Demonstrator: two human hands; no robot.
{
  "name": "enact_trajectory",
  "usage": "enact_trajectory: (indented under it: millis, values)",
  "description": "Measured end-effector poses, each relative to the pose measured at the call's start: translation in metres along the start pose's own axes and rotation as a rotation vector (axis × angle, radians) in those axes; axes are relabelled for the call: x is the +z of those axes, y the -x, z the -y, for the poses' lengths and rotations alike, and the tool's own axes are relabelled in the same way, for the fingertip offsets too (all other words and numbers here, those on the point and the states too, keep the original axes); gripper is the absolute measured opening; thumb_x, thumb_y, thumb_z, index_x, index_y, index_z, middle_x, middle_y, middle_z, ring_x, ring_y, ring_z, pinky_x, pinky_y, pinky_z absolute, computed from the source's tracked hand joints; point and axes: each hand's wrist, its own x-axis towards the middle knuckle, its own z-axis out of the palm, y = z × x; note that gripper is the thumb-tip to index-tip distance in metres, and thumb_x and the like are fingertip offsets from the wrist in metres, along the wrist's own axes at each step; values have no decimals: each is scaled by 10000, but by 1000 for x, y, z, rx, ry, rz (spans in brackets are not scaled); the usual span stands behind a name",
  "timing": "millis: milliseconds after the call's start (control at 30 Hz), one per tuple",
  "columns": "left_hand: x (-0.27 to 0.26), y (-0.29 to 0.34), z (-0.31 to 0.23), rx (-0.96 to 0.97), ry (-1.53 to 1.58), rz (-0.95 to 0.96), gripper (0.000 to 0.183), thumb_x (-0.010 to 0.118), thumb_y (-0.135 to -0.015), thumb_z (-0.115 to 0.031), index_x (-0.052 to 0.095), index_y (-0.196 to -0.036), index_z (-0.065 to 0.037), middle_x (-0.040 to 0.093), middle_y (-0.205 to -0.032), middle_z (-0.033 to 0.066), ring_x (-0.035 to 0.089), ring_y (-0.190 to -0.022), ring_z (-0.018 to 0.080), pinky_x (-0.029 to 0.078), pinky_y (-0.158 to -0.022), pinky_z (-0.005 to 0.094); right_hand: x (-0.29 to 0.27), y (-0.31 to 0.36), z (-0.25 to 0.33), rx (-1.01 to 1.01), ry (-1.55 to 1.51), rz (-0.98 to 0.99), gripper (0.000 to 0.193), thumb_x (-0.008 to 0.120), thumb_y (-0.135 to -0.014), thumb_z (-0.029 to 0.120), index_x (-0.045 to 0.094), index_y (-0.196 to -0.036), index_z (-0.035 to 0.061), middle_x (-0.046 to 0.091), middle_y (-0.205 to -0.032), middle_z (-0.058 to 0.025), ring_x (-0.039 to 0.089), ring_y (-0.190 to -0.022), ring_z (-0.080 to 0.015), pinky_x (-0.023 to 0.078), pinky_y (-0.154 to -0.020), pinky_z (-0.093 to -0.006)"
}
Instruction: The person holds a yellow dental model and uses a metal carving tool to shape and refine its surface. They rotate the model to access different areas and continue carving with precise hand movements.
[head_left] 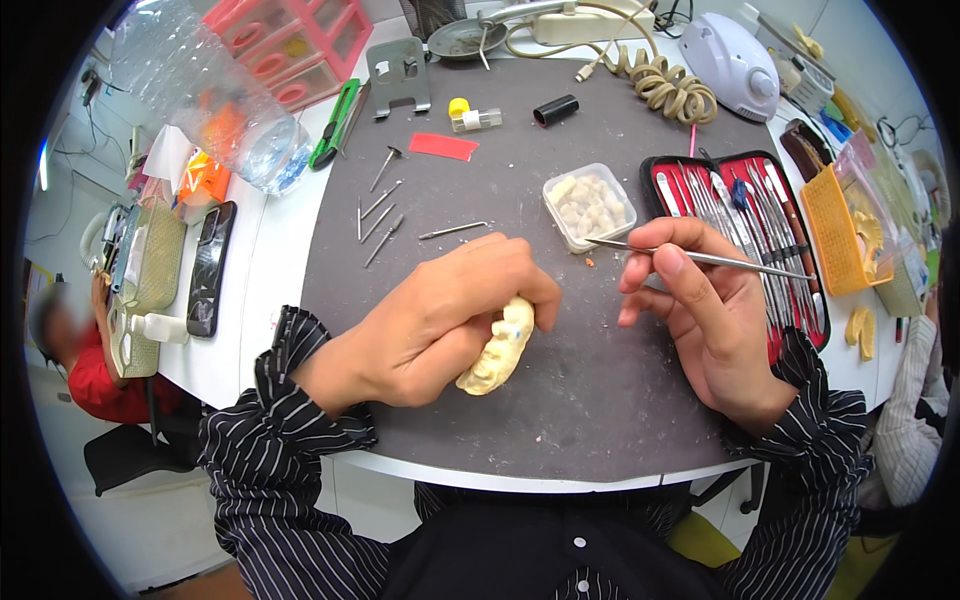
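My left hand (455, 315) is closed around a cream-coloured dental model (497, 352), whose tooth-like bumps show below the fingers; its upper part is hidden by them. In my right hand (700, 320) a thin metal dental carving tool (710, 259) is pinched between thumb and fingers, its pointed tip toward the left. That tip lies at the near edge of a small clear plastic box (589, 243) filled with pale tooth-shaped pieces (585, 205). The two hands are apart, both above the dark grey mat (580, 430).
Right of the box lies an open red-lined instrument case (780, 315). Several burs (384, 240), red tape (443, 147), a green cutter (334, 123) and a black cap (556, 110) lie on the left and far mat. A plastic bottle (230, 120) and phone (211, 268) are at left.
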Motion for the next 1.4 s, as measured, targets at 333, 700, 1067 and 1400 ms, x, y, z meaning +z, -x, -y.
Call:
enact_trajectory:
  millis: [333, 700, 1067, 1400]
  values:
    - [3, 3, -5, -11, 61, -39, 568, 744, -686, -340, 491, -1077, -13, 464, -875, 59, 463, -695, 153, 371, -608, 279, 0, 1, 1, -23, 70, 1, 222, 627, -920, 109, 585, -1084, -35, 657, -987, -108, 656, -920, -158, 525, -801, -294]
    - [24, 2, -12, -9, 10, -25, 534, 790, -744, -245, 475, -1115, -24, 467, -926, 67, 515, -719, 153, 421, -540, 258, 14, 19, -2, -226, 41, 153, 105, 611, -849, -62, 561, -936, -34, 654, -1037, -253, 682, -906, -207, 559, -809, -331]
    - [26, 2, -13, 8, -3, -34, 488, 800, -710, -238, 549, -1063, -13, 510, -886, 95, 534, -743, 219, 449, -627, 313, 17, 21, -5, -164, 29, 165, 93, 604, -842, -77, 549, -916, -62, 658, -1018, -278, 685, -893, -212, 559, -821, -332]
    - [29, 2, -12, -20, -38, -37, 482, 823, -655, -235, 585, -1010, -12, 567, -902, 89, 564, -775, 211, 459, -640, 306, 13, 19, 0, 0, -20, 166, 66, 600, -871, -30, 559, -909, -67, 664, -1017, -260, 683, -899, -209, 554, -818, -319]
